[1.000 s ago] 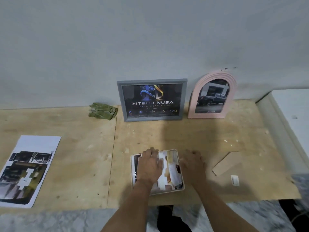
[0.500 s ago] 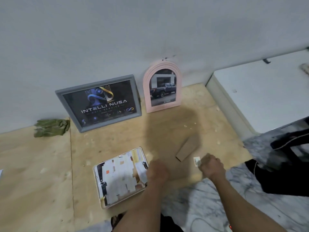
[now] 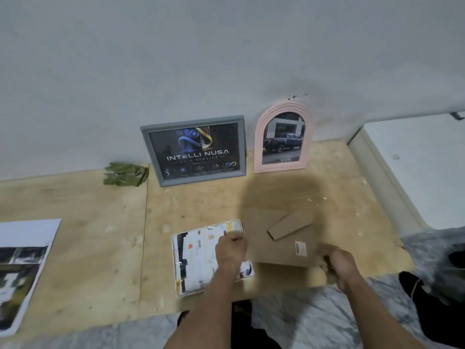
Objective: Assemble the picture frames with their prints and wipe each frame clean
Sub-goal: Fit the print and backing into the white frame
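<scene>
A white frame [image 3: 198, 258] lies face down near the front edge of the plywood table [image 3: 75, 222], with a print's back showing inside it. My left hand [image 3: 230, 250] rests with curled fingers on its right side; blur hides whether it grips anything. My right hand [image 3: 339, 265] holds a brown cardboard backing board [image 3: 274, 248] by its near right corner, just right of the white frame. The board carries a folded stand [image 3: 289, 224] and a small label. A grey frame [image 3: 193, 149] and a pink arched frame [image 3: 283, 137], both with prints in them, lean against the wall.
A crumpled green cloth [image 3: 125, 173] lies by the wall, left of the grey frame. A printed sheet [image 3: 22, 268] lies at the table's left. A white raised surface [image 3: 417, 167] borders the table on the right. A dark object [image 3: 437, 298] sits at the lower right.
My right hand reached right to the cardboard backing board and has brought it left, beside the white frame. My left hand stayed at the frame's right side. The view swung right and back.
</scene>
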